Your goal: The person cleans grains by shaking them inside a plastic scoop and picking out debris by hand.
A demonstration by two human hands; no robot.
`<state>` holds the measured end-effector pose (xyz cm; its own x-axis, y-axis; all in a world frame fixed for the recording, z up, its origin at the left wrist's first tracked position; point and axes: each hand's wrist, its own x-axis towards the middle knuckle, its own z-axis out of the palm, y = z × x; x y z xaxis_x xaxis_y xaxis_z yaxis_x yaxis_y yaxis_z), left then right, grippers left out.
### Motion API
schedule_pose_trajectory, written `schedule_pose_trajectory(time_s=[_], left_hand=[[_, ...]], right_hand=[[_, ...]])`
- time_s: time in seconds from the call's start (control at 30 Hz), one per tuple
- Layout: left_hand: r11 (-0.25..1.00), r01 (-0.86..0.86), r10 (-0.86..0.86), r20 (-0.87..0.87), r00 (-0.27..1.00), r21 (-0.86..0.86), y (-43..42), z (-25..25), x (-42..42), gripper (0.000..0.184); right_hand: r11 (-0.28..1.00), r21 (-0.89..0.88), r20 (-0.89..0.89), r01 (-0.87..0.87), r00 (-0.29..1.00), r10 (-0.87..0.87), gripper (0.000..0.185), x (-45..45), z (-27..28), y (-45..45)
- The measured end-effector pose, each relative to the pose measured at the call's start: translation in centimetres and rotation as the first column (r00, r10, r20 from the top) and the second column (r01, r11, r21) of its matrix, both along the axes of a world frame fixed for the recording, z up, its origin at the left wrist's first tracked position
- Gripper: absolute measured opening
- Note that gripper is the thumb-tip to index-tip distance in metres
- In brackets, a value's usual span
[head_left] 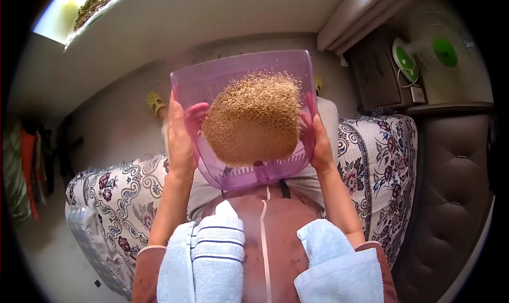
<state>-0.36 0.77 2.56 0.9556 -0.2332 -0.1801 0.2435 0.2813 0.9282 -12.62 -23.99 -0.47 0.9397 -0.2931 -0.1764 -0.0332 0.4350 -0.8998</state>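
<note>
A translucent purple plastic tray (233,69) is held out in front of my body. Over and inside it is a loose mass of golden-brown grain (254,112), blurred at its edges, with single grains scattered around. My left hand (182,136) grips the tray's left side, its fingers showing through the plastic. On the right side my right hand (319,144) is closed round the tray wall. Near the tray's bottom edge a row of slots (265,171) shows. Light blue towels (217,250) lie over my shoulders and chest.
A bed with a floral cover (379,160) is behind my legs, its brown padded headboard (453,197) at right. A dark nightstand (379,69) and a fan (444,52) stand upper right. Clothes (29,165) hang at left. A window sill (98,14) is upper left.
</note>
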Motion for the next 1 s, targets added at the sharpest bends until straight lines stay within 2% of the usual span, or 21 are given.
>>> schedule_pose_trajectory(time_s=[0.07,0.13,0.23,0.33,0.43,0.47,0.57,0.6,0.73,0.77,0.83,0.87,1.0], left_hand=[[1.000,0.015,-0.013,-0.080,0.997,0.025,0.1,-0.9,-0.4,0.055],[0.999,0.030,-0.033,-0.165,0.986,-0.021,0.7,-3.1,-0.5,0.055],[0.996,-0.020,-0.009,-0.330,0.944,-0.084,0.3,-3.5,-0.1,0.051],[0.976,-0.051,-0.007,-0.261,0.965,-0.212,0.9,-2.3,-0.3,0.051],[0.946,-0.108,0.078,-0.109,0.991,-0.306,0.7,2.5,-0.9,0.051],[0.947,-0.115,0.101,-0.062,0.993,-0.299,0.9,3.5,-1.1,0.051],[1.000,-0.019,0.019,-0.020,1.000,-0.023,0.9,0.8,0.1,0.056],[0.999,-0.022,0.022,-0.026,0.999,-0.024,0.7,0.6,0.3,0.055],[0.999,-0.003,0.011,-0.151,0.988,0.048,0.8,-2.5,-0.4,0.053],[0.999,-0.002,0.009,-0.183,0.983,0.039,0.7,-3.7,-0.3,0.053],[1.000,-0.010,0.013,-0.240,0.971,0.016,0.6,-4.4,0.0,0.053],[0.999,-0.027,0.017,-0.216,0.976,-0.045,0.6,-3.6,-0.1,0.053],[0.950,-0.069,0.043,-0.090,0.995,-0.306,0.6,1.9,-0.7,0.051]], right_hand=[[0.994,0.085,0.010,-0.062,0.998,0.061,0.057,-0.5,-0.8,0.1],[0.999,0.017,-0.093,-0.030,0.995,0.032,0.055,-0.7,-1.5,-0.2],[0.989,-0.135,-0.138,-0.053,0.990,0.034,0.053,0.9,2.4,-0.4],[0.968,-0.210,-0.073,-0.136,0.990,0.123,0.053,2.4,7.3,-0.2],[0.901,-0.430,0.209,-0.061,0.964,0.165,0.052,2.1,11.1,0.8],[0.944,-0.325,0.175,-0.063,0.976,0.126,0.052,2.3,9.4,0.5],[0.998,-0.031,0.061,-0.053,0.997,0.055,0.052,1.7,1.4,-0.3],[0.998,0.040,0.014,-0.053,0.999,0.053,0.052,1.0,0.5,0.0],[1.000,-0.015,-0.204,-0.005,0.979,0.002,0.054,-0.8,-3.0,-0.6],[1.000,-0.001,-0.202,-0.018,0.979,0.017,0.054,-0.5,-2.9,-0.9],[0.996,-0.082,-0.187,-0.040,0.982,0.024,0.053,0.7,0.8,-0.7],[0.991,-0.122,-0.182,-0.051,0.983,0.028,0.053,1.3,3.3,-0.5],[0.930,-0.363,0.170,-0.061,0.977,0.131,0.051,1.5,10.3,0.3]])
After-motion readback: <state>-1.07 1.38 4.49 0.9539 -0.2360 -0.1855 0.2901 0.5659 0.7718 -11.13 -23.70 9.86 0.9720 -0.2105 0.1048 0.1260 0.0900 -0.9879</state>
